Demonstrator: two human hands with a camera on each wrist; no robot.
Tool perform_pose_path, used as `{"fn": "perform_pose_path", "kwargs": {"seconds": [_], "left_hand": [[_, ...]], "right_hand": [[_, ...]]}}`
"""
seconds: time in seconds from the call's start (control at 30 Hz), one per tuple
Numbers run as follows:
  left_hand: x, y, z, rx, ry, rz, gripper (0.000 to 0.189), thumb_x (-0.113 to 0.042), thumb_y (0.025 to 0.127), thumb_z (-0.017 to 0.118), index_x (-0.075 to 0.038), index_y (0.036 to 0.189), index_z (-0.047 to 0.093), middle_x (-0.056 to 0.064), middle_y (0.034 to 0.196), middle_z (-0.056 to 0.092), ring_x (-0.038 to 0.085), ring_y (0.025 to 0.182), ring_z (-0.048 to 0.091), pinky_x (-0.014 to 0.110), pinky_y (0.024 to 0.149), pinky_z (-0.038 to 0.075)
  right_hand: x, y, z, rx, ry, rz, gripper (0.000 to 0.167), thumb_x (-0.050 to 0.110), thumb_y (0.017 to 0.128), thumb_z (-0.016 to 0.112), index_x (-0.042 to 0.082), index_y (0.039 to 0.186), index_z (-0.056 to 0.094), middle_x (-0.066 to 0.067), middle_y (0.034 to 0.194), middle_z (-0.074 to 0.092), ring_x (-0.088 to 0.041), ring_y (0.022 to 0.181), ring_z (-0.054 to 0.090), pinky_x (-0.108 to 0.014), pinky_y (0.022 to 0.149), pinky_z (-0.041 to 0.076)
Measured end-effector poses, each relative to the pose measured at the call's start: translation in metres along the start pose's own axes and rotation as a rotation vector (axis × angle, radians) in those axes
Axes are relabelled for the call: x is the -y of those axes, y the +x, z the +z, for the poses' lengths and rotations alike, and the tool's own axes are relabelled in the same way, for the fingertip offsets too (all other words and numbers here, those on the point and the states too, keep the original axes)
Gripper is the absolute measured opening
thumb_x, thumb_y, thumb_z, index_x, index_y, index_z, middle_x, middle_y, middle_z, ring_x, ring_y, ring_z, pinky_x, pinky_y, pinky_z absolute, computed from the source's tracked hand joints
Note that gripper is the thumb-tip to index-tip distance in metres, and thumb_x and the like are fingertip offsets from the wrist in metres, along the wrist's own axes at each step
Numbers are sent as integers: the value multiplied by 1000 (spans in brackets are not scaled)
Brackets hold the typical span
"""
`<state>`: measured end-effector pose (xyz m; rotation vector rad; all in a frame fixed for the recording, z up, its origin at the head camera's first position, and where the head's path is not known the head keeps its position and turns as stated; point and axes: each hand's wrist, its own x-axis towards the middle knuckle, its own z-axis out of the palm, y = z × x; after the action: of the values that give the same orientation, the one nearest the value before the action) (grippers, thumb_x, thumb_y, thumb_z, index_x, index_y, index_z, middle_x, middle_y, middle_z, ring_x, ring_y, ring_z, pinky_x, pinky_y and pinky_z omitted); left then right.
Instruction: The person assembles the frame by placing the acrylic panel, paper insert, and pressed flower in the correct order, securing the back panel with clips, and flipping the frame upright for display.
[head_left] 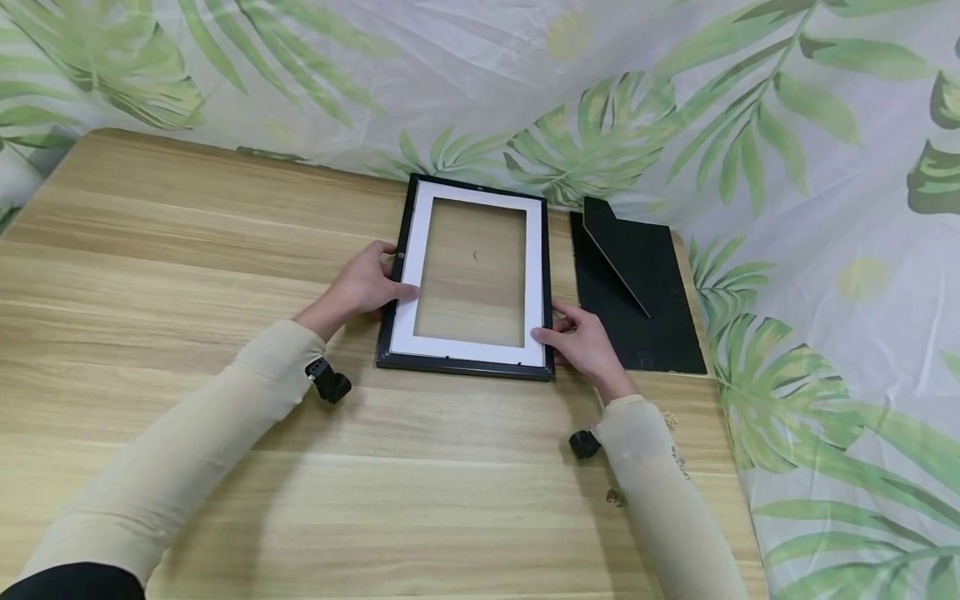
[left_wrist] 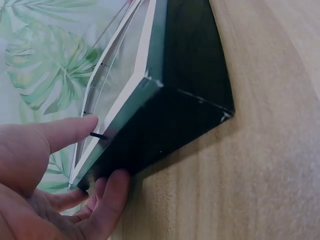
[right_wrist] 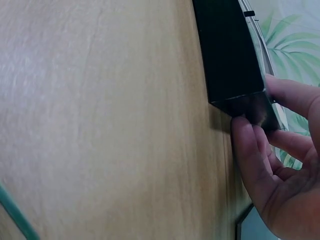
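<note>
A black picture frame [head_left: 465, 368] lies on the table with a white mat [head_left: 534, 275] inside it, and wood grain shows through its middle window. My left hand [head_left: 369, 282] grips the frame's left side, thumb over the mat's edge. On the opposite side, near the lower corner, my right hand [head_left: 588, 342] holds the frame with its thumb on top. The left wrist view shows the deep black side wall [left_wrist: 190, 60] and a small dark tab [left_wrist: 98, 135] by the thumb. In the right wrist view, fingers [right_wrist: 245, 145] press the frame's outer side.
Right of the frame lies a black backing board [head_left: 667, 333] with its stand leg [head_left: 611, 254] raised. Small dried flower bits [head_left: 615, 497] lie near the right forearm. A leaf-patterned cloth [head_left: 480, 75] hangs behind the table [head_left: 187, 250] and along its right edge.
</note>
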<state>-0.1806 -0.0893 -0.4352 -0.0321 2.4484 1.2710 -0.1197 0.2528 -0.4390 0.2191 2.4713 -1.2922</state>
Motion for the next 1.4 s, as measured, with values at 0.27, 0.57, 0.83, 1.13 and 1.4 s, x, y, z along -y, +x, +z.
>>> {"fn": "perform_pose_path", "kwargs": {"seconds": [0.27, 0.57, 0.83, 1.13, 1.4], "left_hand": [[-4, -2, 3, -28, 90, -1, 91, -20, 86, 80, -3, 156, 24, 22, 125, 52, 32, 84, 63, 37, 56, 57], [-4, -3, 2, -21, 88, -1, 91, -20, 88, 79, -3, 157, 22, 24, 126, 53, 34, 87, 63, 37, 58, 57], [-3, -2, 2, -28, 79, 8, 90, -20, 87, 80, -3, 156, 25, 21, 122, 56, 32, 86, 63, 36, 57, 56], [-3, -2, 3, -28, 81, 5, 88, -21, 87, 80, -4, 155, 26, 20, 121, 56, 31, 86, 63, 35, 59, 55], [0, 0, 2, -21, 56, 7, 87, -23, 88, 80, -5, 155, 28, 20, 124, 56, 32, 90, 62, 36, 59, 56]], "right_hand": [[2, 0, -1, 3, -30, -2, 75, 28, 91, 78, 17, 155, 42, -14, 114, 58, -24, 87, 57, -29, 65, 58], [3, -1, 0, -5, -30, -20, 73, 26, 90, 78, 15, 154, 43, -14, 111, 59, -23, 85, 58, -28, 65, 57], [2, -1, -1, -6, -35, -27, 72, 26, 91, 78, 16, 154, 43, -14, 111, 59, -22, 83, 57, -27, 64, 56], [0, -1, -3, 8, -59, -22, 73, 31, 92, 77, 18, 155, 42, -13, 113, 58, -23, 85, 57, -28, 66, 55], [-2, 0, -1, 12, -55, -18, 74, 31, 92, 76, 17, 155, 41, -13, 113, 57, -24, 84, 57, -28, 66, 55]]}}
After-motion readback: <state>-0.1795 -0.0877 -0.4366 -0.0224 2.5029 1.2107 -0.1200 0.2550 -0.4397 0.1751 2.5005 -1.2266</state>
